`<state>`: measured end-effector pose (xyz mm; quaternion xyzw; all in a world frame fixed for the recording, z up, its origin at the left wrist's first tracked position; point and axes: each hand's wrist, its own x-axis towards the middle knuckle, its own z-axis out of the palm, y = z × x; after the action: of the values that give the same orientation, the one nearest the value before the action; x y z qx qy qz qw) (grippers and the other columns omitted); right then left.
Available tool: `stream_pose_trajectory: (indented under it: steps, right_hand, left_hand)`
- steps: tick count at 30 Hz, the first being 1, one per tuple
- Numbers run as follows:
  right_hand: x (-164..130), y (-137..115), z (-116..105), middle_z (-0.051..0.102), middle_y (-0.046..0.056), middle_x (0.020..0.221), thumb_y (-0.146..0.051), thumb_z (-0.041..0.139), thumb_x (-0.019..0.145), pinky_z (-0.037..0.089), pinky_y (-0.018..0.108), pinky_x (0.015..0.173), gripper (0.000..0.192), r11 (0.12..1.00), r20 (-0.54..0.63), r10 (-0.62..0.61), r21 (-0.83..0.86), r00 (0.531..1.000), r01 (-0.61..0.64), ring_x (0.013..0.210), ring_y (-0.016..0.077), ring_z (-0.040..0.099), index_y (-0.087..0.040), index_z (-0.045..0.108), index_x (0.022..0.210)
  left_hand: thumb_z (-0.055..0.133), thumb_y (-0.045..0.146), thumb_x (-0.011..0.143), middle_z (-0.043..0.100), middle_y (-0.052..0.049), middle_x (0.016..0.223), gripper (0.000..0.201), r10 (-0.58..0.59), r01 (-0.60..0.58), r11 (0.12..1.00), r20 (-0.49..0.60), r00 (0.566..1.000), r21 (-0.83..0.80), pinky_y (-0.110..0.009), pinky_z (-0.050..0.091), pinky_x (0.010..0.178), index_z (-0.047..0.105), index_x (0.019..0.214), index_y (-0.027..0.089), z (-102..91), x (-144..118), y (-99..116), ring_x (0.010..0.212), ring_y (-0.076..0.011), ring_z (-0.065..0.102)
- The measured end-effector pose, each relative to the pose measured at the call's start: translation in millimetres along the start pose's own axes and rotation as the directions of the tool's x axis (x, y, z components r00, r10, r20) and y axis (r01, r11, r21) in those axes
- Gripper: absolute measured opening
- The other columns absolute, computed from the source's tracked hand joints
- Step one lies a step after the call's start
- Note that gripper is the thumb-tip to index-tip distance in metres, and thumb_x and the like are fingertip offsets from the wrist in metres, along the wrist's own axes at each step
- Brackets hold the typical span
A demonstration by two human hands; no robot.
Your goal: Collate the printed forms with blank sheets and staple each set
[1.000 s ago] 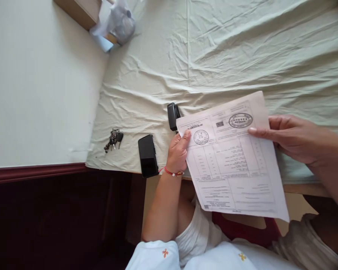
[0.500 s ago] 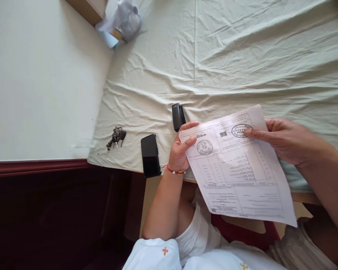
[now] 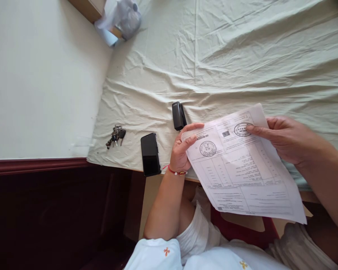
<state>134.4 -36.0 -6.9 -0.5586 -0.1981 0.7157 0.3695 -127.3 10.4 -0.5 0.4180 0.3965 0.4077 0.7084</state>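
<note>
Printed paper sheets (image 3: 236, 165), upside down to me and bearing two round ink stamps, are held up over the table's near edge. My left hand (image 3: 183, 148), with a red string bracelet on its wrist, pinches their left edge, thumb on top. At the upper right edge my right hand (image 3: 281, 137) grips them, its thumb lying beside a stamp and its other fingers mostly hidden behind. Just beyond my left hand stands a black stapler (image 3: 179, 115). A black phone (image 3: 150, 154) lies left of that hand, screen up and dark.
A bunch of keys (image 3: 116, 136) rests on the wrinkled pale green cloth (image 3: 228, 56), near the white wall (image 3: 39, 78). At the far left corner are a plastic bag (image 3: 124, 18) and a brown box (image 3: 87, 8). A red seat (image 3: 242, 228) shows below the papers.
The papers' lower end has swung slightly right, and the sheets have shifted a little to the right. Both hands keep their hold; my left thumb has moved slightly.
</note>
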Motion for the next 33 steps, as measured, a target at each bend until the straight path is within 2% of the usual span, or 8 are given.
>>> stream_pose_trajectory:
  steps: [4,11,16,19,22,26,30,33]
  right_hand:
    - [-1.5,-1.6,4.5,0.079,0.005,0.095,-0.036,0.086,0.072,0.065,0.036,0.062,0.035,0.999,-0.008,-0.026,-0.030,1.000,0.026,0.073,0.0246,0.076,-0.026,0.079,0.106]
    - [-1.7,-2.6,8.5,0.079,0.005,0.089,-0.043,0.086,0.072,0.063,0.030,0.056,0.035,0.998,-0.027,-0.031,-0.057,0.999,0.029,0.069,0.0220,0.074,-0.026,0.080,0.102]
    - [-1.5,0.1,6.1,0.078,0.005,0.091,-0.044,0.086,0.073,0.063,0.028,0.057,0.035,0.996,-0.044,-0.050,-0.079,0.998,0.046,0.070,0.0211,0.075,-0.026,0.080,0.102]
    - [-0.9,0.8,6.3,0.078,0.006,0.092,-0.050,0.084,0.075,0.063,0.030,0.056,0.040,0.994,-0.068,-0.064,-0.097,0.996,0.057,0.070,0.0220,0.075,-0.024,0.079,0.104]
    - [-1.0,0.6,8.0,0.078,0.007,0.093,-0.050,0.082,0.078,0.063,0.033,0.057,0.040,0.991,-0.102,-0.081,-0.118,0.992,0.068,0.072,0.0243,0.075,-0.022,0.078,0.106]
    - [-2.2,0.4,11.6,0.077,0.006,0.088,-0.046,0.078,0.082,0.063,0.032,0.055,0.035,0.986,-0.099,-0.119,-0.126,0.988,0.106,0.067,0.0220,0.074,-0.021,0.077,0.106]
    - [-2.7,1.3,12.6,0.077,0.007,0.089,-0.044,0.074,0.086,0.061,0.029,0.055,0.031,0.975,-0.086,-0.140,-0.185,0.986,0.122,0.069,0.0216,0.074,-0.020,0.076,0.106]
    - [-2.7,0.7,12.2,0.077,0.006,0.090,-0.047,0.074,0.086,0.060,0.027,0.054,0.034,0.967,-0.105,-0.144,-0.227,0.984,0.118,0.071,0.0210,0.075,-0.021,0.076,0.109]
  left_hand:
    - [0.074,0.045,0.082,0.075,-0.006,0.104,0.035,0.017,-0.017,0.998,0.004,1.000,-0.055,-0.040,0.059,0.084,0.072,0.111,0.027,2.0,-0.8,1.6,0.095,-0.0257,0.073]
    - [0.070,0.047,0.083,0.075,-0.006,0.111,0.046,0.048,-0.033,0.992,0.127,0.991,-0.120,-0.045,0.059,0.092,0.068,0.126,0.031,3.8,-5.8,5.0,0.102,-0.0290,0.072]
    - [0.077,0.044,0.080,0.072,-0.006,0.100,0.038,0.021,-0.020,1.000,0.036,0.999,-0.020,-0.040,0.056,0.082,0.070,0.113,0.027,4.1,-5.5,4.7,0.089,-0.0252,0.071]
    - [0.073,0.047,0.085,0.073,-0.006,0.102,0.036,-0.005,0.005,1.000,-0.005,1.000,-0.016,-0.037,0.056,0.079,0.071,0.114,0.025,2.7,-2.6,3.8,0.089,-0.0236,0.071]
    - [0.070,0.046,0.089,0.075,-0.007,0.104,0.037,-0.016,0.014,1.000,-0.097,0.995,-0.022,-0.034,0.056,0.080,0.071,0.118,0.023,-2.2,2.5,1.3,0.093,-0.0219,0.072]
    - [0.074,0.039,0.086,0.077,-0.005,0.093,0.027,-0.014,0.021,0.999,-0.207,0.978,0.030,-0.028,0.056,0.078,0.075,0.105,0.019,-9.2,6.8,-3.0,0.084,-0.0167,0.071]
    - [0.076,0.039,0.086,0.074,0.001,0.085,0.031,0.055,-0.042,0.996,-0.181,0.982,0.075,-0.025,0.054,0.071,0.075,0.115,0.029,-8.5,5.5,-5.6,0.075,-0.0128,0.067]
    - [0.075,0.042,0.088,0.074,-0.001,0.087,0.021,0.113,-0.083,0.980,-0.165,0.980,0.179,-0.023,0.053,0.070,0.079,0.101,0.026,-6.4,4.7,-7.4,0.076,-0.0118,0.065]
